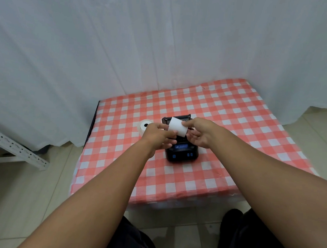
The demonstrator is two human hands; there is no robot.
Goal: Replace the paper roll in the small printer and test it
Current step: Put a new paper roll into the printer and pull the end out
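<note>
A white curtain (125, 43) hung behind a small table draped in a red-and-white checked cloth (227, 112), with pale floor tiles (18, 200) around it.

Your fingertips (174, 132) on the left hand (158, 136) pinched the near corner of a white strip of paper (177, 128), thumb on top and the other fingers curled beneath it. Your right hand (198, 133) took the far edge of the same strip between thumb and forefinger, while its remaining fingers hung loosely spread below. Between the two hands the paper was stretched flat and tilted, raised just above the printer (182, 153).

The printer was small and black and sat near the middle of the cloth, with its lid (178, 119) standing open at the back, behind the paper. Its front panel faced you with a lit blue screen and blue buttons. How the strip fed into the paper bay was hidden by your hands.

A second paper roll (144, 126) lay flat on the cloth just left of the printer, partly behind your left hand, its dark core hole facing up.

Both bare forearms reached in from the bottom of the view, over dark trousers (135, 244). A white perforated metal frame (15, 148) stood on the floor at the far left.
</note>
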